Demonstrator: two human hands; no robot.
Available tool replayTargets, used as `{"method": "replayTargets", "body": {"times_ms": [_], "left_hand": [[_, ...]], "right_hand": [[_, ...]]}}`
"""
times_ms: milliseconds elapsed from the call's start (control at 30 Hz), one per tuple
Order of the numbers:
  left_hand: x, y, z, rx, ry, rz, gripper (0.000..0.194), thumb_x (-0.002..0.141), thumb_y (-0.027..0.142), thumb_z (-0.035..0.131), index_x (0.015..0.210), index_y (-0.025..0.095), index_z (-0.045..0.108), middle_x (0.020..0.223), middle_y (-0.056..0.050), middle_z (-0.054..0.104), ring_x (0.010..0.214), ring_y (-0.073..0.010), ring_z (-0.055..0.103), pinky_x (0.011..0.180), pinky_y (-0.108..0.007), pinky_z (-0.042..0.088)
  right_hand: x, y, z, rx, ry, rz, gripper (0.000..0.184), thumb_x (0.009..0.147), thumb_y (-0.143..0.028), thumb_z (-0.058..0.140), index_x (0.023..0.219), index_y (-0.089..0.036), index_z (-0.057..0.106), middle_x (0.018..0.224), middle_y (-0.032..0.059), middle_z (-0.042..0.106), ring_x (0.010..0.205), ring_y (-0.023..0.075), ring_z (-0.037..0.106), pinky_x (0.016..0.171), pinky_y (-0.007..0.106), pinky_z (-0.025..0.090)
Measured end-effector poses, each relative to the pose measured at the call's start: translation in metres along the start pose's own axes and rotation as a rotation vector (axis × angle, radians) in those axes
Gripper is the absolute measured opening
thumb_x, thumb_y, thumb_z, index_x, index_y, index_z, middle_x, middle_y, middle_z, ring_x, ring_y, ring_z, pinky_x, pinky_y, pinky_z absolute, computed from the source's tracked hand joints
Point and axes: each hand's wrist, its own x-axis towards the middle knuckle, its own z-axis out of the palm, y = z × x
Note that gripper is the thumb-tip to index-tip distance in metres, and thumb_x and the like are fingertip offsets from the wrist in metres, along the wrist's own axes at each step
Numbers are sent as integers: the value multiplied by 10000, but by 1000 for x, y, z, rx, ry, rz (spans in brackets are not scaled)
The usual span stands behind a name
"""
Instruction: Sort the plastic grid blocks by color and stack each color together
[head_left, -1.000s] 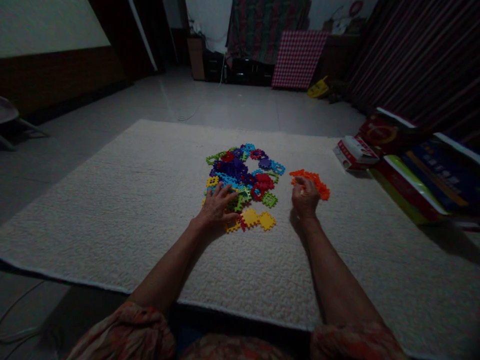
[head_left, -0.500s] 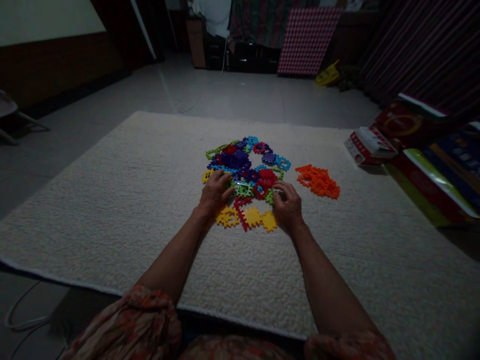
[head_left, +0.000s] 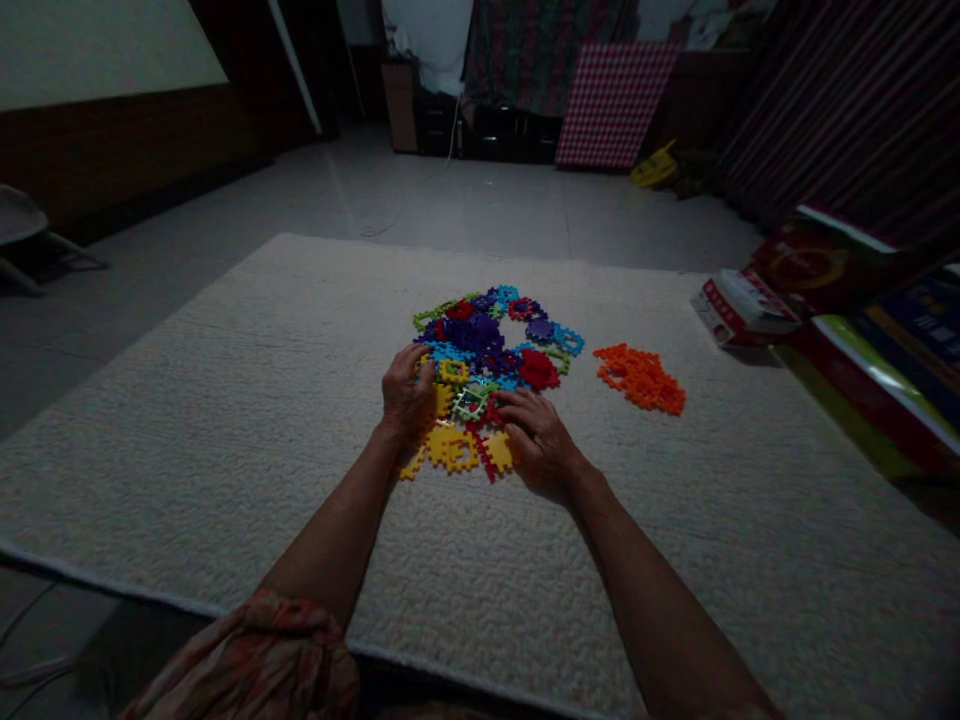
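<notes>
Since the room's pretty dim, I'm going off colour mostly. Both hands are down on the mixed pile of interlocking plastic tiles [head_left: 491, 350], center of the frame on the cream rug [head_left: 225, 420]. Left hand [head_left: 406, 392] sits at the pile's left edge, fingers curled over a yellow frame-shaped tile [head_left: 453, 371]; can't tell if it's actually pinching it or just resting on it, the fingertips are hidden. Right hand [head_left: 538, 440] lies flat-ish w/ fingers spread loosely across the near side, touching the yellow tiles [head_left: 450, 448] and a red piece [head_left: 486, 462] at the bottom of the pile.

Off to the right, well apart from the pile, there's a separate heap of orange tiles [head_left: 640, 378]. Boxes [head_left: 742, 305] stacked at the right edge of the frame.

What could go wrong imo: those tiles have toothed edges that snag each other, so lifting one prob drags neighbours along and scatters them. Rug texture could catch pieces too. And w/ this light, purple vs blue is easy to mix up.
</notes>
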Motion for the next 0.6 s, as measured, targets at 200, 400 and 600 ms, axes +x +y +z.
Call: {"method": "replayTargets", "body": {"times_ms": [200, 400, 600], "left_hand": [[5, -28, 1, -7, 49, -307, 375, 869, 326, 538, 1180, 169, 675, 1180, -114, 708, 1049, -241, 678, 987, -387, 522], [2, -24, 5, 18, -77, -114, 326, 860, 280, 512, 1120, 189, 686, 1161, -99, 715, 1123, -250, 648, 1047, -404, 491], [-18, 8, 16, 7, -153, 45, 295, 896, 269, 509, 1110, 193, 697, 1224, -105, 690, 1162, -243, 636, 1073, -414, 485]], "right_hand": [[-2, 4, 1, 176, 106, 6, 267, 961, -273, 478, 1098, -229, 703, 1258, 97, 703, 1194, 231, 639, 1057, 448, 491], [-3, 24, -2, 89, 291, 142, 279, 950, -293, 491, 1141, -225, 682, 1215, 105, 706, 1166, 242, 648, 1048, 456, 498], [-1, 29, -2, 51, 221, 143, 271, 903, -309, 560, 1118, -222, 701, 1192, 114, 719, 1122, 263, 669, 1018, 467, 515]]}}
